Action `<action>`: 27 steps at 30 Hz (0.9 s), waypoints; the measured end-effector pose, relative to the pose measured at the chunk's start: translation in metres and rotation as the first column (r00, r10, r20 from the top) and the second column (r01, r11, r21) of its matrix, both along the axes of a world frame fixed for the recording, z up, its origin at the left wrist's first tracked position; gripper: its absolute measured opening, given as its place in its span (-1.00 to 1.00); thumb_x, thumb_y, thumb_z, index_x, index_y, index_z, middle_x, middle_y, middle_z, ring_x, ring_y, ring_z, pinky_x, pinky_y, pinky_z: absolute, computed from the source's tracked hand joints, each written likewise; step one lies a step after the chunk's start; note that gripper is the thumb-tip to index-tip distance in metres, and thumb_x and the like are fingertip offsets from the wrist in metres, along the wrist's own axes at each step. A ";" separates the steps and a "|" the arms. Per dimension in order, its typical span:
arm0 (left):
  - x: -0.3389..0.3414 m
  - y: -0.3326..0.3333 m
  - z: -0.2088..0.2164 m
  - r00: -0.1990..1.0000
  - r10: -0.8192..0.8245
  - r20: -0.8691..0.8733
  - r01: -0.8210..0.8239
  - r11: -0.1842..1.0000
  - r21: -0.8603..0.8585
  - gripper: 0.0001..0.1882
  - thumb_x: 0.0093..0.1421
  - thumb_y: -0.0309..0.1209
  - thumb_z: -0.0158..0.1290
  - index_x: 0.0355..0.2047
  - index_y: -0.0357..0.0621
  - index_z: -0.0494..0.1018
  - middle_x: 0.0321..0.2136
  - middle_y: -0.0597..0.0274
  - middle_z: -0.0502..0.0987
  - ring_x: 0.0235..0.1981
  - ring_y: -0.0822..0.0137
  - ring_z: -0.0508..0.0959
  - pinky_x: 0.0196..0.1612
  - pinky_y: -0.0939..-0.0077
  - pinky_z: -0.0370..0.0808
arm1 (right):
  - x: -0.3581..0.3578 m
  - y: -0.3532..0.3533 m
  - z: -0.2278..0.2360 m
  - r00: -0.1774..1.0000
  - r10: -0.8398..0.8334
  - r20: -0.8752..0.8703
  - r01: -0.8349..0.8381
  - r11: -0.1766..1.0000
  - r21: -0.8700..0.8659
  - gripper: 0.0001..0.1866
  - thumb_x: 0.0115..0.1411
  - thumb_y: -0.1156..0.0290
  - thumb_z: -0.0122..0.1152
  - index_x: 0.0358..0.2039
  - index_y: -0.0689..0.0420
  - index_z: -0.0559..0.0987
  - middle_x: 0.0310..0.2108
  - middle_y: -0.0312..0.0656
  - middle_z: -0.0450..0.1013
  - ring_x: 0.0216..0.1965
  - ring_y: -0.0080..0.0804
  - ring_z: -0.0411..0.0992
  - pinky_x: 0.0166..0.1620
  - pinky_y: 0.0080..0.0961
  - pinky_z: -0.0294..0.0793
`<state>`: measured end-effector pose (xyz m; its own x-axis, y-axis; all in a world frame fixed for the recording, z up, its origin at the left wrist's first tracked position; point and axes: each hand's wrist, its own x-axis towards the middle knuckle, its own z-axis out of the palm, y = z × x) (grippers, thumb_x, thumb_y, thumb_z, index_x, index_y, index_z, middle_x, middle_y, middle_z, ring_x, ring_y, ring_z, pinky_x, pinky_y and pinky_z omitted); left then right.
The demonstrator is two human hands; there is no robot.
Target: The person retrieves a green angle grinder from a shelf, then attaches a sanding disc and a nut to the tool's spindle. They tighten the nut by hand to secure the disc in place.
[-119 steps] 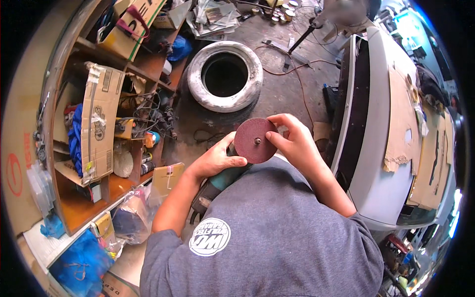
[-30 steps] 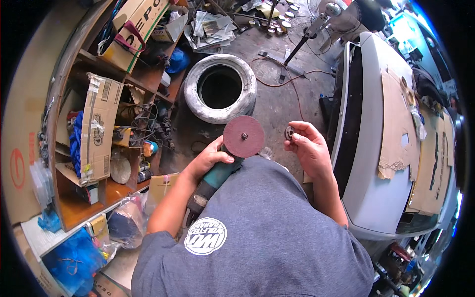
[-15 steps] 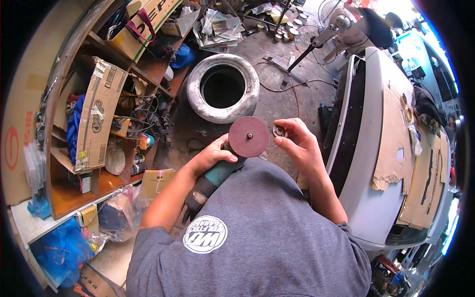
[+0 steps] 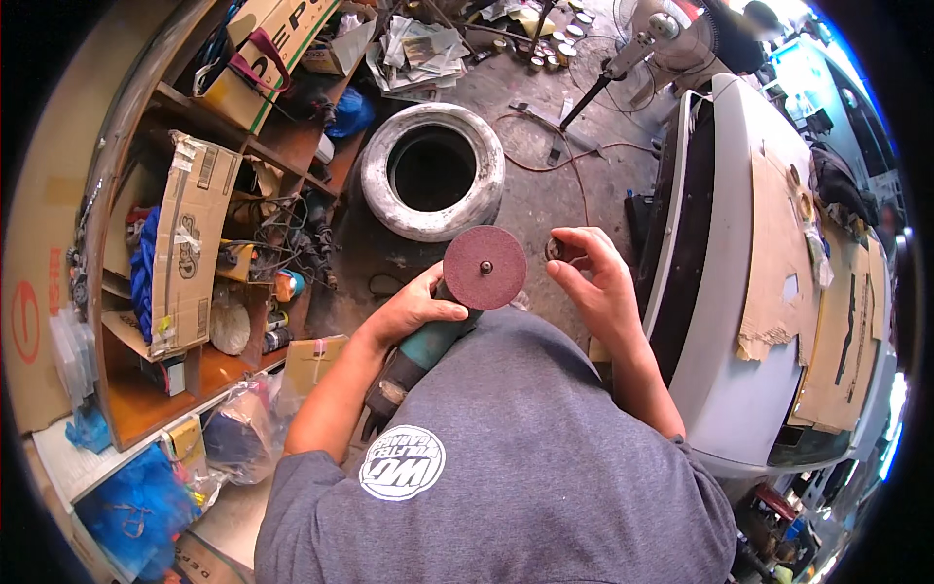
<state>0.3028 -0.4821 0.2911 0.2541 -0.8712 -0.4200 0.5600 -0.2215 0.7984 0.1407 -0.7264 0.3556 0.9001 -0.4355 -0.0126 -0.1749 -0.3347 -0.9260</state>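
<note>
My left hand (image 4: 416, 310) is wrapped round the head of a teal and black angle grinder (image 4: 420, 348), whose body rests along my left forearm and against my shirt. On the grinder sits a round reddish-brown abrasive disc (image 4: 498, 284), facing up. A bare spindle tip (image 4: 486, 268) sticks out at the disc's centre. To the right of the disc and apart from it, my right hand (image 4: 595, 275) pinches a small dark round flange nut (image 4: 555, 249) between thumb and fingers.
A whitish worn tyre (image 4: 379, 195) stands just beyond the disc. On the right lies a grey car bumper (image 4: 715, 292) with cardboard (image 4: 773, 302) on it. Cluttered wooden shelves (image 4: 233, 375) line the left. A pedestal fan (image 4: 664, 27) stands far right, and a hose (image 4: 584, 190) crosses the floor.
My right hand has turned the flange nut, which now shows more edge-on, and sits slightly farther right of the disc. My left hand keeps its hold on the angle grinder. The view has shifted slightly.
</note>
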 end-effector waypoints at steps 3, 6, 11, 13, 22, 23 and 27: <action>0.000 0.001 -0.009 1.000 -0.012 -0.003 0.012 1.000 0.003 0.05 0.04 -0.37 0.47 0.50 -0.29 0.20 0.35 0.15 0.43 0.36 0.34 0.38 0.48 0.37 0.22 | -0.001 -0.001 0.000 1.000 -0.026 -0.015 0.025 1.000 -0.008 -0.60 0.28 0.52 0.42 0.13 0.20 0.62 -0.04 -0.25 0.49 -0.03 -0.50 0.51 0.03 -0.54 0.54; 0.000 0.004 -0.014 1.000 0.004 0.019 -0.004 1.000 0.024 0.04 0.05 -0.38 0.47 0.50 -0.30 0.20 0.34 0.14 0.43 0.35 0.33 0.39 0.48 0.37 0.22 | -0.002 -0.002 -0.002 0.999 -0.052 -0.004 0.052 0.999 -0.005 -0.61 0.28 0.52 0.42 0.12 0.22 0.62 -0.04 -0.23 0.50 -0.06 -0.49 0.53 -0.01 -0.53 0.56; -0.002 0.005 -0.012 0.999 0.015 0.047 -0.017 0.998 0.055 0.04 0.06 -0.37 0.47 0.50 -0.32 0.19 0.33 0.13 0.44 0.35 0.31 0.39 0.48 0.36 0.23 | -0.006 -0.003 -0.008 0.996 -0.077 0.050 0.077 0.997 0.008 -0.60 0.26 0.51 0.43 0.11 0.24 0.63 -0.06 -0.19 0.53 -0.13 -0.46 0.56 -0.08 -0.51 0.57; -0.003 0.004 -0.010 0.999 0.019 0.038 -0.021 0.999 0.040 0.05 0.06 -0.37 0.47 0.49 -0.32 0.19 0.33 0.13 0.43 0.36 0.31 0.39 0.47 0.36 0.23 | -0.006 -0.002 -0.006 0.995 -0.078 0.055 0.077 0.997 0.015 -0.61 0.27 0.51 0.43 0.11 0.24 0.63 -0.06 -0.19 0.53 -0.12 -0.46 0.55 -0.07 -0.51 0.57; -0.003 0.002 -0.013 0.996 0.001 0.089 -0.003 1.000 0.027 0.02 0.03 -0.39 0.48 0.46 -0.28 0.25 0.33 0.19 0.44 0.35 0.30 0.39 0.48 0.35 0.21 | -0.011 -0.004 -0.012 0.988 -0.132 0.075 0.107 0.955 0.276 -0.65 0.35 0.50 0.36 0.13 0.23 0.63 -0.05 -0.25 0.54 -0.07 -0.51 0.53 -0.01 -0.53 0.56; -0.003 0.002 -0.013 0.996 0.004 0.086 -0.007 0.999 0.037 0.01 0.02 -0.40 0.48 0.46 -0.27 0.26 0.32 0.20 0.45 0.35 0.30 0.39 0.48 0.35 0.21 | -0.012 -0.005 -0.014 0.983 -0.167 0.077 0.126 0.918 0.377 -0.66 0.37 0.49 0.34 0.13 0.23 0.63 -0.04 -0.26 0.55 -0.07 -0.53 0.53 -0.01 -0.53 0.55; -0.004 0.005 -0.016 0.997 -0.002 0.074 -0.003 0.998 0.059 -0.01 0.00 -0.45 0.46 0.45 -0.27 0.28 0.31 0.21 0.46 0.35 0.30 0.39 0.48 0.35 0.19 | -0.013 -0.015 -0.009 0.985 -0.155 0.081 0.075 0.791 0.608 -0.62 0.47 0.42 0.18 0.24 0.23 0.53 0.06 -0.13 0.58 -0.09 -0.53 0.56 0.06 -0.51 0.57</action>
